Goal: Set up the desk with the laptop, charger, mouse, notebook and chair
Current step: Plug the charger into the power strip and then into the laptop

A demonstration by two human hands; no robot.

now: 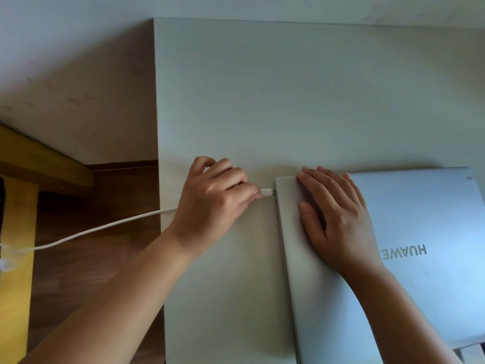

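Left hand (pixel 217 195) pinches charger plug (pixel 267 192), its axis aimed right, tip at laptop (pixel 420 232) edge; right hand (pixel 333 219) flat on lid, gripping nothing.

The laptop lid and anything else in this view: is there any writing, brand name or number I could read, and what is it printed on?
"HUAWEI": on the closed laptop lid, upside down from this view; the last letter is hidden by the right hand.
A tiny mark at the lid's far right corner: too small to read.
No writing shows on the white charger cable, its plug or the desk.
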